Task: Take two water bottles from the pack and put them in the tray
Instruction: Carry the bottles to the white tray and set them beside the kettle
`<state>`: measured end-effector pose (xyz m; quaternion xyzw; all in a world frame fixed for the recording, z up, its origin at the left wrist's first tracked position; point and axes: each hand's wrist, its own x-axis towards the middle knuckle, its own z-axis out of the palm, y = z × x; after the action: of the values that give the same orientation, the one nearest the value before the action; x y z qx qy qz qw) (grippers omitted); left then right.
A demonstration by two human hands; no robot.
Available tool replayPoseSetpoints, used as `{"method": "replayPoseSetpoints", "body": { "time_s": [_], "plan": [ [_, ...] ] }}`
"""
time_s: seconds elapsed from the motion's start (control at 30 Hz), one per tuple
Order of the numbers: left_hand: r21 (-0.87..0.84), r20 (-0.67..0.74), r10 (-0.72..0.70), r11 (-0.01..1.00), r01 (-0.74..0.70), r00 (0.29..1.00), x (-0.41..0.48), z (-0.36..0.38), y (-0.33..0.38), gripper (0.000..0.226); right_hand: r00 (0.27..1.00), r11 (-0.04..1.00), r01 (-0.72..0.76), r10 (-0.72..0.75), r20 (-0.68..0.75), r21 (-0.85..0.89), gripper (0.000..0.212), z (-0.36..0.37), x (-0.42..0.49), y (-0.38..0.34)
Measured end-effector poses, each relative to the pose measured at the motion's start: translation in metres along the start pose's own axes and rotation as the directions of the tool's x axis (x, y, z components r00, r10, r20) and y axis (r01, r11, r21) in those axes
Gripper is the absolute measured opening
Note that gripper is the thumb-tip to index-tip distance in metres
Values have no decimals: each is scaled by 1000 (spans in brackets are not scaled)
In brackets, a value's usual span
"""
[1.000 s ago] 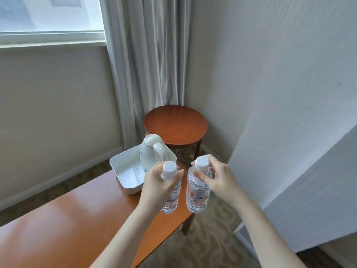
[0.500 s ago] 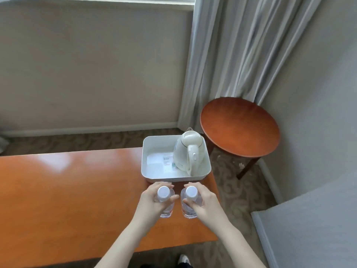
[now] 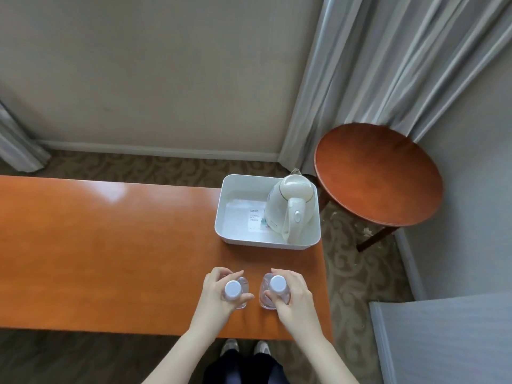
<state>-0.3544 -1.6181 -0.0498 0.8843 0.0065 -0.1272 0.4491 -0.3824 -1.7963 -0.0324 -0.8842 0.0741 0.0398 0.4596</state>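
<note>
Each hand holds an upright water bottle over the tabletop (image 3: 110, 245) — left hand (image 3: 219, 293) wrapped around the left bottle (image 3: 234, 291), right hand (image 3: 291, 292) around the right bottle (image 3: 273, 289). Neither is in the white tray (image 3: 221, 214) yet — it holds a kettle (image 3: 291, 206).

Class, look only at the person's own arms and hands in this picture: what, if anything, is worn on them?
Nothing is worn. The left hand and right hand are bare, with no gloves, rings, watch or bracelet visible. Both forearms are bare as far as the picture's lower edge, so no sleeve shows. Nails look short and plain.
</note>
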Motion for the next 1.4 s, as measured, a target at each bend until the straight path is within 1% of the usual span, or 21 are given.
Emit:
{"method": "replayPoseSetpoints", "body": {
  "time_s": [0.1, 0.27, 0.4, 0.47, 0.57, 0.63, 0.67, 0.73, 0.8, 0.87, 0.97, 1.03, 1.07, 1.13, 1.23, 1.27, 1.3, 1.33, 1.4],
  "plan": [
    [-13, -13, 15, 1000, -15, 1000, 2, 2, -2, 49, 1000, 1000, 7, -7, 18, -28, 36, 5, 0, 1],
    [11, -1, 4, 1000, -4, 1000, 7, 0, -6, 51, 999, 999, -21, 23, 28, -43, 36, 10, -3, 5],
    [16, -1, -13, 1000, 13, 1000, 7, 1, -8, 58, 999, 999, -1, 4, 44, -54, 37, 13, -3, 6],
    [42, 2, -31, 999, 31, 1000, 8, 1, -8, 68, 999, 998, 8, -5, 52, -66, 37, 14, -4, 7],
    [69, 19, -42, 997, 41, 999, 7, 0, -8, 101, 996, 991, 43, -32, 86, -130, 40, 13, -7, 10],
    [96, 58, -30, 995, 24, 998, 3, -5, -5, 115, 992, 968, 74, -46, 122, -240, 50, 10, -7, 10],
    [153, 64, -11, 988, 1, 998, 2, -9, -3, 116, 990, 945, 94, -57, 128, -312, 57, 7, -7, 10],
    [347, 20, 70, 935, -73, 997, -2, -20, 3, 110, 987, 889, 147, -102, 126, -434, 68, -1, -4, 7],
    [540, 18, 202, 822, -180, 979, -3, -31, 8, 97, 974, 813, 224, -171, 146, -538, 68, -11, 0, 0],
    [659, 58, 284, 709, -250, 957, -1, -38, 17, 88, 954, 723, 298, -230, 190, -623, 65, -18, 6, -9],
    [723, 205, 299, 596, -350, 932, 6, -44, 28, 77, 916, 590, 402, -270, 299, -700, 56, -20, 13, -18],
    [740, 286, 312, 528, -416, 906, 9, -41, 33, 59, 891, 527, 452, -237, 387, -719, 46, -19, 17, -24],
    [750, 304, 304, 508, -424, 903, 9, -40, 38, 49, 884, 513, 464, -218, 414, -722, 41, -19, 19, -29],
    [747, 305, 318, 506, -432, 898, 12, -38, 38, 39, 868, 518, 482, -174, 464, -707, 34, -18, 22, -36],
    [704, 356, 260, 557, -440, 898, 18, -39, 40, 36, 876, 618, 440, -135, 464, -652, 31, -17, 31, -38],
    [684, 352, 240, 594, -424, 905, 20, -43, 42, 33, 875, 641, 434, -133, 466, -633, 30, -19, 35, -39],
    [680, 310, 196, 638, -361, 930, 25, -45, 44, 33, 876, 656, 430, -137, 462, -620, 29, -22, 39, -42],
    [684, 298, 152, 655, -321, 943, 31, -47, 44, 35, 880, 667, 422, -139, 454, -614, 29, -26, 45, -47],
    [651, 275, 171, 692, -314, 946, 44, -55, 49, 37, 888, 683, 412, -152, 434, -603, 29, -37, 60, -61]
  ]
}}
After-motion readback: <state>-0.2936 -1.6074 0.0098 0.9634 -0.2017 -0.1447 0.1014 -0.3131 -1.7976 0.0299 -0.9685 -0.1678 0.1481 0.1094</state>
